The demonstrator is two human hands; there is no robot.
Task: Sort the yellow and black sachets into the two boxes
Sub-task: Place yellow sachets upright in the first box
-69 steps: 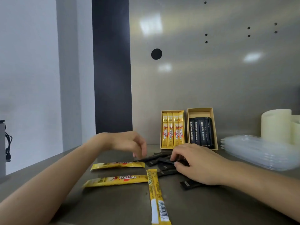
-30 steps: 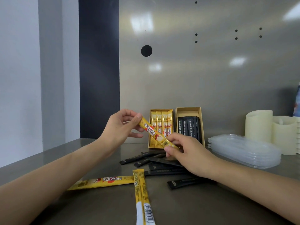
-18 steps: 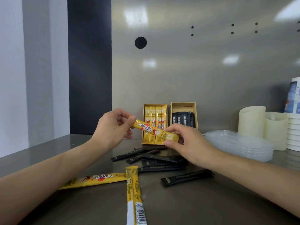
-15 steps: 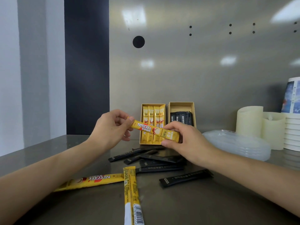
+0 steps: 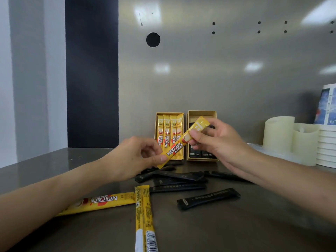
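Note:
Both hands hold one yellow sachet point(image 5: 179, 146) in the air, tilted up to the right. My left hand point(image 5: 134, 157) pinches its lower end and my right hand point(image 5: 216, 140) pinches its upper part. Behind it, two open boxes lean against the back wall: the left box point(image 5: 156, 124) holds several yellow sachets, the right box point(image 5: 201, 113) holds black ones, partly hidden by my right hand. Two yellow sachets point(image 5: 101, 202) point(image 5: 144, 215) lie on the near table. Several black sachets point(image 5: 174, 179) lie in a loose heap, one point(image 5: 208, 198) apart.
Two cream candles point(image 5: 278, 135) point(image 5: 305, 142), a stack of paper cups point(image 5: 327, 124) and clear plastic lids point(image 5: 272, 153) stand at the right. A steel wall closes the back. The table's left edge runs near my left forearm.
The held yellow sachet has swung from sloping down to the right to sloping up to the right. My right hand rose with its end and my left hand dropped with the other.

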